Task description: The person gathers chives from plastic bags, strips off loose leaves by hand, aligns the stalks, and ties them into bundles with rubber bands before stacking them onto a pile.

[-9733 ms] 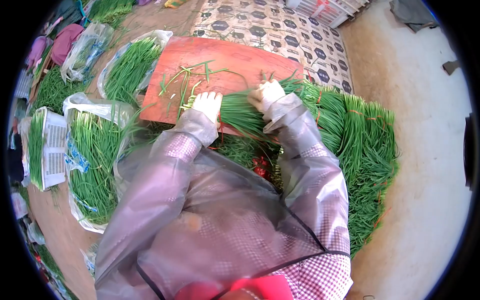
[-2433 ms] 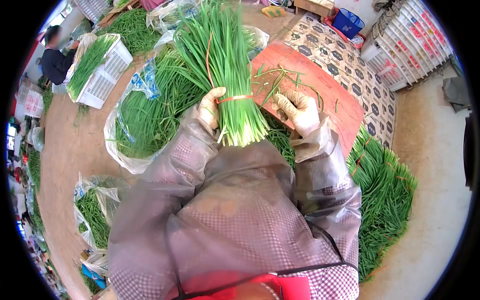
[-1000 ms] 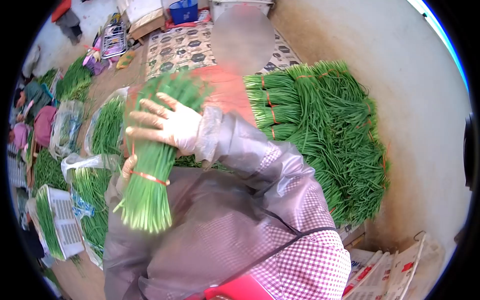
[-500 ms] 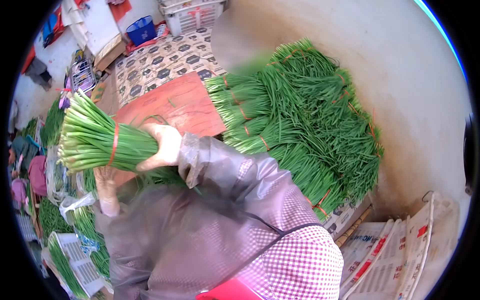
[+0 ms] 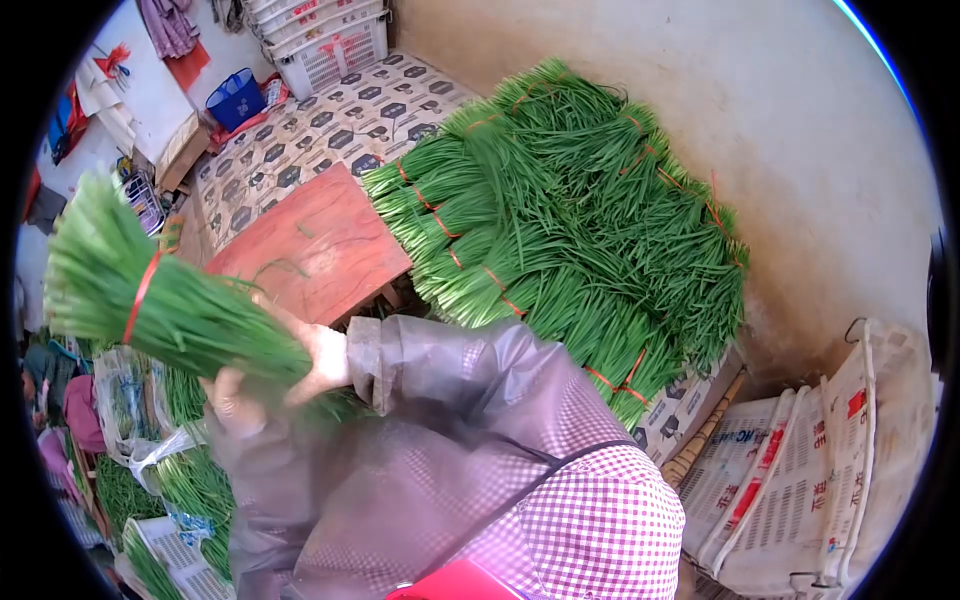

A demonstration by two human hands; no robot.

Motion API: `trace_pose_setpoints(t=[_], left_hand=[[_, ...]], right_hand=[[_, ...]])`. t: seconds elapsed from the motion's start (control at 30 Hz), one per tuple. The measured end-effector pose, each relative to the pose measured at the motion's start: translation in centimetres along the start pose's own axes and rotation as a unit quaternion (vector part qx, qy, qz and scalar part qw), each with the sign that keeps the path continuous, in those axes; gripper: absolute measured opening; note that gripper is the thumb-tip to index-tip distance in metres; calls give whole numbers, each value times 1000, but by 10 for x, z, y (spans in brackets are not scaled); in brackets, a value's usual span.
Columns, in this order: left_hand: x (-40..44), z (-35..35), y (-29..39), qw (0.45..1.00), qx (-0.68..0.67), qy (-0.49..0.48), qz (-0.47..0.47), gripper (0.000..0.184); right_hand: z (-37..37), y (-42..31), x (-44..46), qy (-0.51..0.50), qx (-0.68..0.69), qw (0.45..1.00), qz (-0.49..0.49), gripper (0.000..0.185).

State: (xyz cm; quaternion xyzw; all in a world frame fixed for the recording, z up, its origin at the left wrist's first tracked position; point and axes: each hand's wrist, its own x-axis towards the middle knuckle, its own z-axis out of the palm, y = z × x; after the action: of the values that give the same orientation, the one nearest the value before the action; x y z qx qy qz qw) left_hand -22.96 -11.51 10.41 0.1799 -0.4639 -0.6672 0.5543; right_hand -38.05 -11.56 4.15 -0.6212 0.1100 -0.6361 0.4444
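Observation:
A large bundle of green stalks (image 5: 190, 310), tied with a red band near its pale cut ends, points to the upper left. My right hand (image 5: 318, 352) is wrapped round its leafy part. Just below the bundle, my left hand (image 5: 235, 400) touches its underside with bent fingers, slightly blurred; the bundle hides part of it. Behind the hands lies a red board (image 5: 320, 240) with a few loose green leaves on it. Right of the board, a big pile of banded green bundles (image 5: 560, 220) rests against the wall.
White crates (image 5: 335, 55) are stacked at the back beside a blue basket (image 5: 236, 100). More white crates (image 5: 780, 480) stand at the lower right. Bags of loose greens (image 5: 190, 480) and a white basket (image 5: 170, 550) are at the lower left. A patterned sheet (image 5: 350, 125) covers the floor behind the board.
The view has turned rightward. The bundle, earlier upright over my lap, has swung up to the left with its cut ends outward. My left hand has risen to the bundle's underside.

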Motion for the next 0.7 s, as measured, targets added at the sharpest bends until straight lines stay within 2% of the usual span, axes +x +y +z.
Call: trace_pose_setpoints(t=[0.07,0.13,0.2,0.27,0.33,0.37,0.47,0.53,0.6,0.67,0.7], left_hand=[[4,19,-3,989,146,10,19,67],[16,33,1,971,222,-92,-7,71],[19,60,-2,968,217,-125,-2,74],[21,78,1,973,176,-151,-23,75],[26,56,1,935,296,-180,-70,74],[26,47,2,923,340,-162,-78,71],[27,1,3,943,298,-133,-75,68],[22,-40,6,949,300,-86,-45,62],[14,-77,21,942,330,-40,-54,58],[2,-103,39,942,326,-6,-76,55],[-6,-116,47,941,322,26,-97,52]], right_hand=[[-7,-30,-11,14,-54,970,236,91],[-18,-49,-15,85,85,967,224,71],[-42,-83,-10,145,-2,969,199,58],[-66,-126,-2,218,-61,959,170,57],[-108,-150,-4,261,-82,949,155,63],[-125,-163,-5,315,-99,936,125,59],[-170,-212,-3,448,-147,882,-16,52],[-216,-243,-15,524,-200,824,-78,54],[-283,-273,-47,571,-325,749,-83,57],[-333,-297,-87,588,-338,732,-66,60],[-362,-304,-127,623,-413,662,49,59]])
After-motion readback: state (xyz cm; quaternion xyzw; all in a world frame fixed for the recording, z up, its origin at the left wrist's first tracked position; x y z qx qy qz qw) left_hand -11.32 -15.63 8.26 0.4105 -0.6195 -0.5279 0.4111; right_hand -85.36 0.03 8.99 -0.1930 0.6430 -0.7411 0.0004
